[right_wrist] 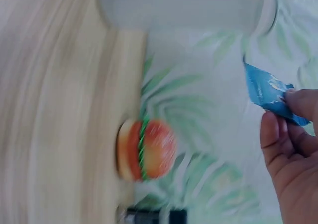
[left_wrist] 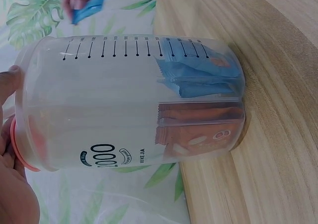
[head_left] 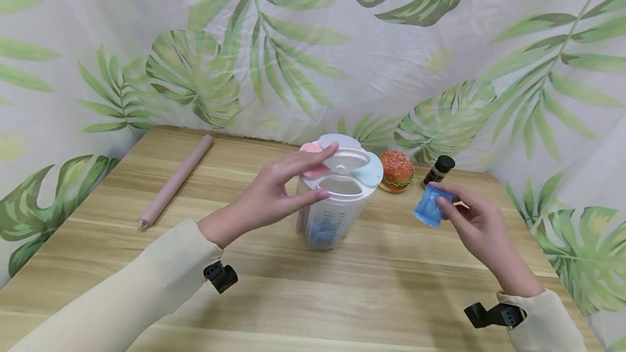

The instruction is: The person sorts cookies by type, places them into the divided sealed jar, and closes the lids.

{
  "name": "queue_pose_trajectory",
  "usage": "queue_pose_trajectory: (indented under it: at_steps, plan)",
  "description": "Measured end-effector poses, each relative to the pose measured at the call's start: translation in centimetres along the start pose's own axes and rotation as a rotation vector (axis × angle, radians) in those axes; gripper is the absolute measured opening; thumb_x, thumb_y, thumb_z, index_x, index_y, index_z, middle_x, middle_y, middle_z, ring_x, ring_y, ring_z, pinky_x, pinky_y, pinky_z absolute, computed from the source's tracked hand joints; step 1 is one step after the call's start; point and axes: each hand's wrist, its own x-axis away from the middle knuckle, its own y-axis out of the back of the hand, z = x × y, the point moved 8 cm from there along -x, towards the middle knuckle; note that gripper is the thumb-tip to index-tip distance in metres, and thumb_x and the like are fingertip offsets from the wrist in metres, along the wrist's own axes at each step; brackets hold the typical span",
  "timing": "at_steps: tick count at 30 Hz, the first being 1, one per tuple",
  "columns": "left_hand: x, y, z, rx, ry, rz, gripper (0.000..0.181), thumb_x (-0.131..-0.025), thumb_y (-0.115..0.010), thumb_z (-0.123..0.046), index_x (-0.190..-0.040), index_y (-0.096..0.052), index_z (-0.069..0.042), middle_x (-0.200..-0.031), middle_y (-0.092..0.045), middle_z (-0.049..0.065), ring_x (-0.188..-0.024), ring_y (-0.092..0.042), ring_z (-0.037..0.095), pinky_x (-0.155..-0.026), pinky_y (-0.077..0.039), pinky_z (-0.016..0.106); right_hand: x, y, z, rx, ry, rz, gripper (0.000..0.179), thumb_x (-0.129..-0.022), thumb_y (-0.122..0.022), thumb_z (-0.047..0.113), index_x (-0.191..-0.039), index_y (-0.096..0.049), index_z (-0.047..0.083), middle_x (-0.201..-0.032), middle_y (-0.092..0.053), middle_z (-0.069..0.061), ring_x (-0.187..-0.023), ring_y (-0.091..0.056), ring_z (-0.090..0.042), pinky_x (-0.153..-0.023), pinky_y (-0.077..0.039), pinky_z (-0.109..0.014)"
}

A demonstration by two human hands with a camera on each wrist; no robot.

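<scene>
A clear storage container [head_left: 344,213] with graduation marks stands upright mid-table. Its top has pink, lilac and pale blue lids, and the near compartment's opening is uncovered. My left hand [head_left: 274,192] holds the container at its top, thumb by the near opening and a finger across the lids; its other fingers are partly hidden. Inside, the left wrist view shows blue packets [left_wrist: 203,77] at the bottom of one compartment and reddish-brown packets [left_wrist: 198,132] in the adjoining one. To the right of the container, my right hand [head_left: 479,227] pinches a small blue packet [right_wrist: 268,90] in the air.
Behind and to the right of the container sit a toy hamburger [head_left: 396,170] and a small black-capped bottle [head_left: 439,170]. A pinkish rolled tube [head_left: 176,181] lies at the table's left. A leaf-print cloth [head_left: 303,42] hangs along the back edge.
</scene>
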Motion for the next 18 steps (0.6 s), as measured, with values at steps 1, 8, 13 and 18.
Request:
queue_pose_trajectory:
  at_steps: [1,8,13,18]
  plan:
    - [0.0,0.0,0.0,0.0,0.001,0.0,0.073,-0.089,-0.084,-0.01,-0.154,-0.052,-0.008,-0.133,-0.074,0.006,-0.129,-0.064,0.018,-0.123,-0.043,0.039,-0.2,-0.1,0.8,-0.02,0.015,-0.006,0.033,-0.097,-0.065,-0.011,-0.125,-0.074,0.002,-0.101,-0.071,0.018,-0.077,-0.063,0.001,-0.059,-0.05,-0.013]
    - [0.0,0.0,-0.1,-0.004,0.006,0.003,0.073,-0.089,-0.084,-0.011,-0.154,-0.052,-0.008,-0.134,-0.074,0.005,-0.131,-0.064,0.018,-0.123,-0.043,0.039,-1.4,-0.8,6.0,-0.107,0.152,-0.01,0.03,-0.093,-0.069,-0.013,-0.121,-0.071,-0.003,-0.116,-0.071,0.014,-0.09,-0.068,-0.003,-0.083,-0.056,-0.01]
    - [0.0,0.0,-0.1,-0.003,-0.002,-0.002,0.073,-0.088,-0.084,-0.01,-0.154,-0.052,-0.008,-0.137,-0.072,0.006,-0.133,-0.063,0.019,-0.123,-0.043,0.04,-2.7,-1.7,8.5,-0.138,0.203,-0.001,0.026,-0.089,-0.071,-0.017,-0.113,-0.067,-0.006,-0.11,-0.069,0.013,-0.091,-0.067,-0.002,-0.084,-0.057,-0.012]
    - [0.0,0.0,-0.1,0.0,-0.013,-0.001,0.073,-0.089,-0.084,-0.01,-0.154,-0.052,-0.008,-0.136,-0.073,0.006,-0.132,-0.063,0.019,-0.122,-0.044,0.04,-4.2,-2.7,10.3,-0.187,0.271,0.01,0.025,-0.086,-0.074,-0.018,-0.108,-0.066,-0.011,-0.106,-0.072,0.007,-0.089,-0.069,-0.003,-0.081,-0.06,-0.015]
